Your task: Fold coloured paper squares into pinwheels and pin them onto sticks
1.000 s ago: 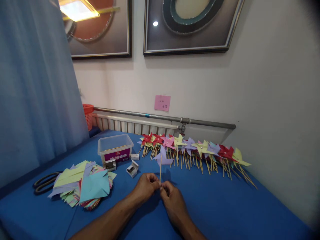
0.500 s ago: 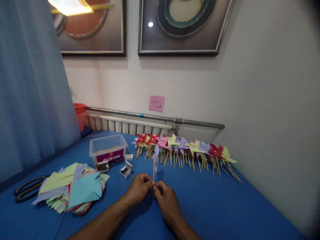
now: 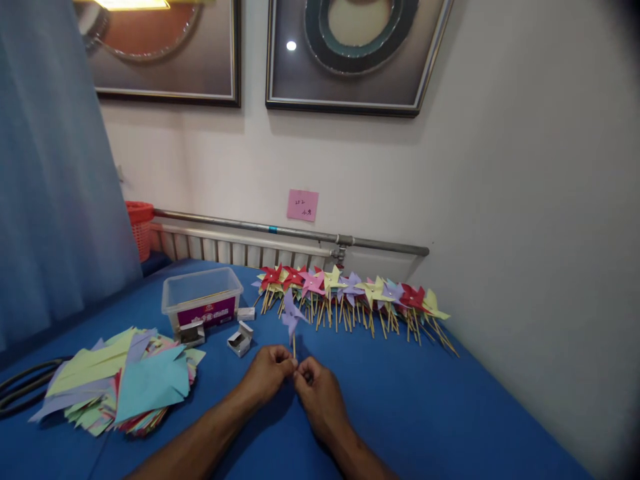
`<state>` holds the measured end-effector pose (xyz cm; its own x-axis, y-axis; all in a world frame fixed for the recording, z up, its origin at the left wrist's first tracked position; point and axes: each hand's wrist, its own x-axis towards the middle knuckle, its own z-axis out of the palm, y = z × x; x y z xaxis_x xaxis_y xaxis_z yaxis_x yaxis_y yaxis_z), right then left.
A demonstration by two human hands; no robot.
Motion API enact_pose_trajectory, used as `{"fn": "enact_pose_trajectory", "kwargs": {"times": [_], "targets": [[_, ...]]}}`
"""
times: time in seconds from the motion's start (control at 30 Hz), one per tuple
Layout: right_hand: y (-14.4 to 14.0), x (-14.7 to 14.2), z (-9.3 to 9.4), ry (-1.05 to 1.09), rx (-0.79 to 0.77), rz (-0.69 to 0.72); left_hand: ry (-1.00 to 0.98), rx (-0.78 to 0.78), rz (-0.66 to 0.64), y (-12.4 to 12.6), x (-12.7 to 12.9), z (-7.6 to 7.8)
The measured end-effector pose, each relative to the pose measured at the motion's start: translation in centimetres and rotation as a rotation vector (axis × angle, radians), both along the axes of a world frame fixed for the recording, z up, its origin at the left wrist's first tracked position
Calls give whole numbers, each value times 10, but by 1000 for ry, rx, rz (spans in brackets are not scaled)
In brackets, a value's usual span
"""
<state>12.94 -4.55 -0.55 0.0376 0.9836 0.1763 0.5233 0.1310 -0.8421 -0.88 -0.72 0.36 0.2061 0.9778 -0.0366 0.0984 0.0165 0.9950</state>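
Between my fingertips a purple paper pinwheel [image 3: 291, 316] stands upright on a thin wooden stick. My left hand [image 3: 273, 372] pinches the low end of that stick from the left. From the other side my right hand [image 3: 316, 392] closes on it too, the fingertips of both hands meeting. The stick's bottom end is hidden by the fingers. Beyond the hands lies a long row of finished pinwheels [image 3: 350, 288] in red, pink, yellow and purple, their sticks pointing toward me.
On the left, a pile of cut paper sheets [image 3: 150, 383] lies beside dark scissor handles [image 3: 30, 383]. A clear plastic box [image 3: 203, 293] holds sticks, with small open boxes [image 3: 241, 339] near it. Behind are a red basket [image 3: 141, 230], a metal pipe [image 3: 240, 225] and a radiator.
The purple pinwheel has turned from edge-on to show its face, with its head now facing me more. My view has shifted slightly right; both hands keep their pinch.
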Motion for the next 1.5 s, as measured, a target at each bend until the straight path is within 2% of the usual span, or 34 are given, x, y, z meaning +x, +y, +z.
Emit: {"fn": "enact_pose_trajectory", "kwargs": {"times": [0.3, 0.47, 0.6, 0.97, 1.5], "targets": [[-5, -2, 5, -34, 5, -3, -15, -14, -61, -1, 1, 1], [-6, -2, 5, -63, 4, 13, -22, -19, 3, -2, 2, 0], [-7, -2, 6, -74, 2, 29, -8, 1, 6, 0, 0, -1], [-4, 0, -1, 48, 39, 33, 8, 42, 5, 2, -1, -3], [-4, 0, 2, 73, -7, 37, -35, 51, -9, 1, -1, 0]]}}
